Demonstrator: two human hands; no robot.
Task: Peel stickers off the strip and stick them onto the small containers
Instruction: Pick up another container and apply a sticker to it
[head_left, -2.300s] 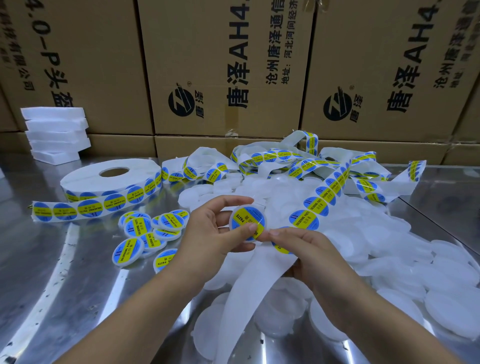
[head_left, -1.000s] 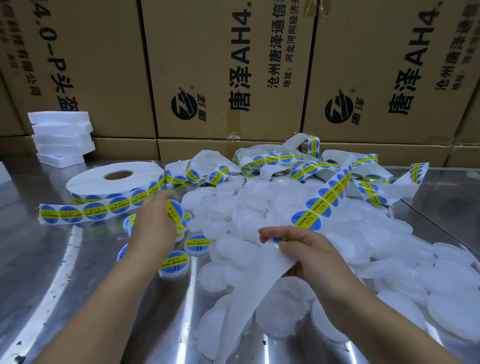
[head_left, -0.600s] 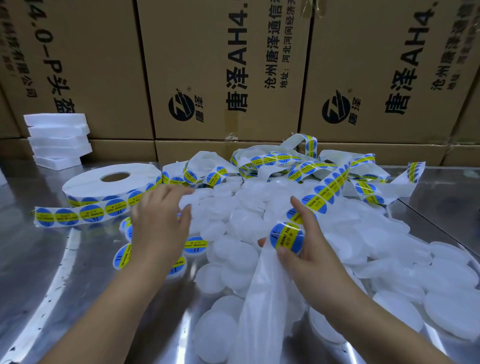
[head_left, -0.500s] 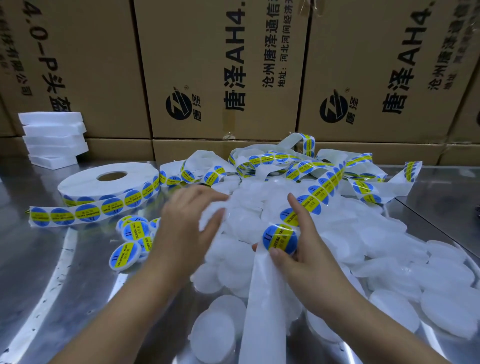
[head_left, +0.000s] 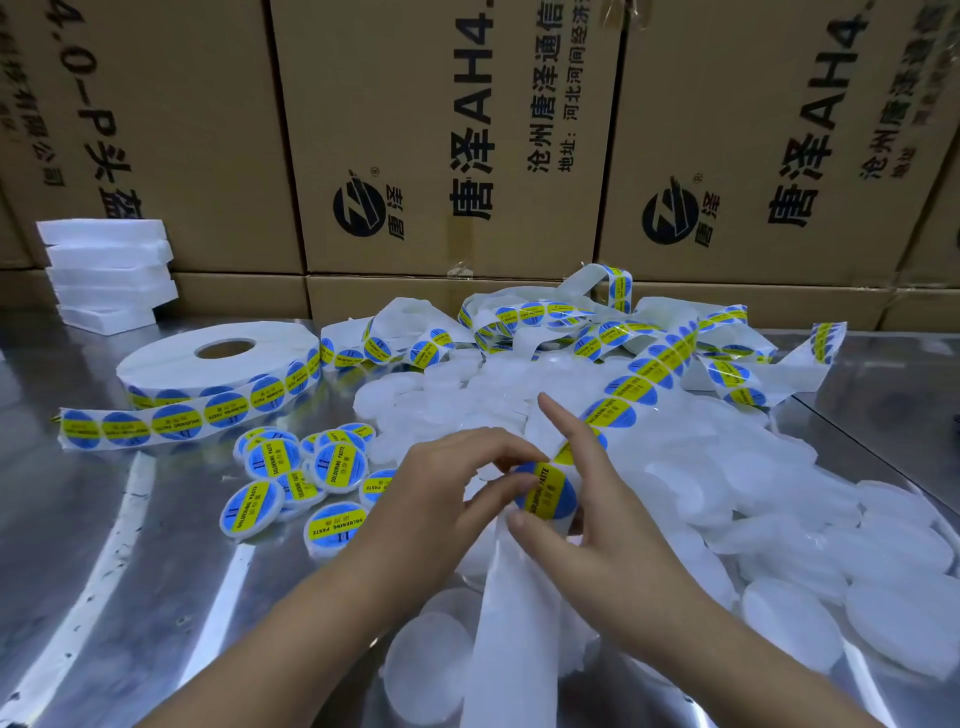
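My right hand (head_left: 597, 525) pinches the sticker strip (head_left: 641, 371), thumb just under a round blue and yellow sticker (head_left: 545, 491), index finger stretched up. The strip's bare white backing (head_left: 514, 623) hangs down from that hand. My left hand (head_left: 441, 499) meets it from the left, fingers curled on a small white container (head_left: 482, 475) that is mostly hidden and touches the sticker's left edge. Several labelled containers (head_left: 291, 483) lie to the left. A heap of plain white containers (head_left: 737, 493) spreads to the right.
A big sticker roll (head_left: 218, 364) lies at the back left, its tail trailing across the steel table (head_left: 78, 545). Loose loops of strip (head_left: 545, 317) pile up behind the heap. White foam blocks (head_left: 109, 270) are stacked far left. Cardboard boxes (head_left: 447, 130) wall the back.
My left hand dropped a labelled container on the left pile, took a plain one from the heap and brought it to the sticker. My right hand pulled the strip along, exposing a new sticker.
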